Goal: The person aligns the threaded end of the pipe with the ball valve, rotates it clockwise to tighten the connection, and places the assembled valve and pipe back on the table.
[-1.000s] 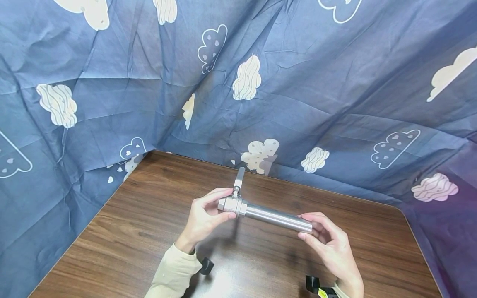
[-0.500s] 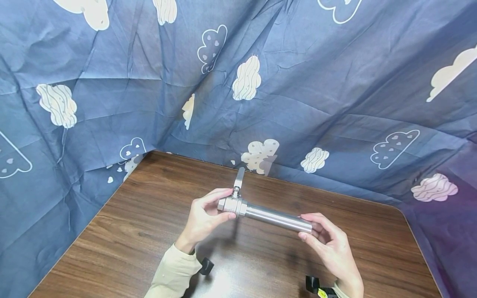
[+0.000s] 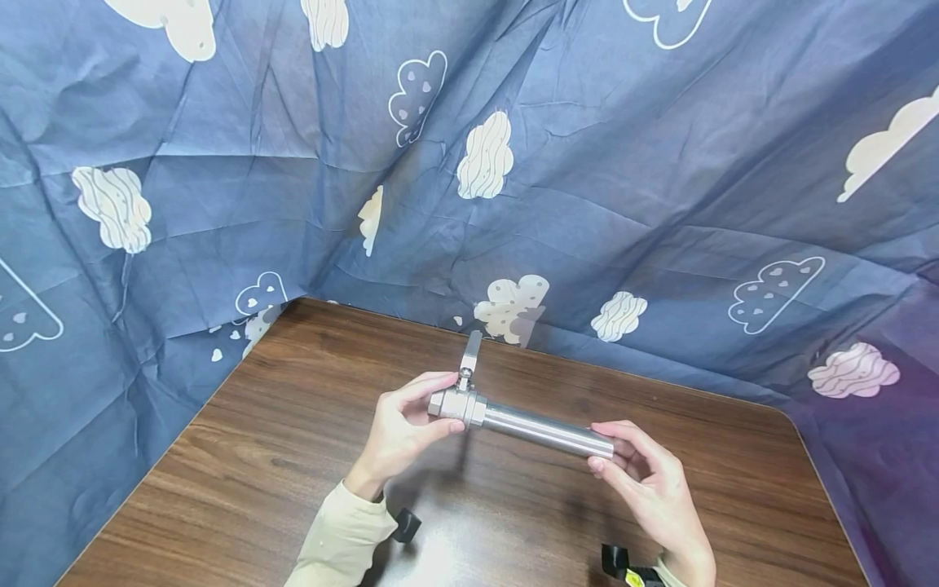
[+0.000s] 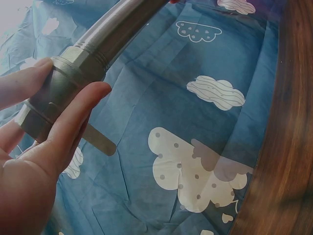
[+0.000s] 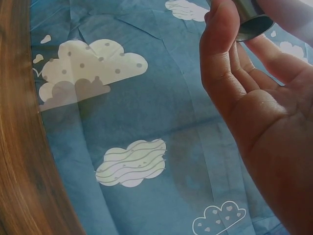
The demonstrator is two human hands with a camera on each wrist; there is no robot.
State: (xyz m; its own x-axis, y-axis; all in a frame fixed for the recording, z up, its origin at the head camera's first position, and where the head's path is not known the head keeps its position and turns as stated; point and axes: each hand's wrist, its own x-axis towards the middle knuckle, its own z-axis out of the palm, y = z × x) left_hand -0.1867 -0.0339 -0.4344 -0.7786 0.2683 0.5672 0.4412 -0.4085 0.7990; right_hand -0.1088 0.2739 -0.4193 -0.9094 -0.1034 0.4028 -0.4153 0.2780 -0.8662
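A silver ball valve [image 3: 456, 403] with a flat lever handle [image 3: 472, 350] is joined end to end with a shiny metal pipe [image 3: 546, 430]. Both are held up above the table, the pipe sloping down to the right in the head view. My left hand [image 3: 399, 428] grips the valve body between thumb and fingers, with the lever pointing away from me. At the pipe's far end, my right hand [image 3: 653, 481] pinches it with thumb and fingers. In the left wrist view, threads [image 4: 95, 51] show where the pipe meets the valve's hex end. The right wrist view shows the pipe's open end [image 5: 255, 27].
A brown wood-grain table [image 3: 257, 416] lies below the hands. Behind it and at both sides hangs a blue cloth [image 3: 587, 163] with cloud prints. Black wrist-camera mounts [image 3: 407, 525] jut out from the wrists.
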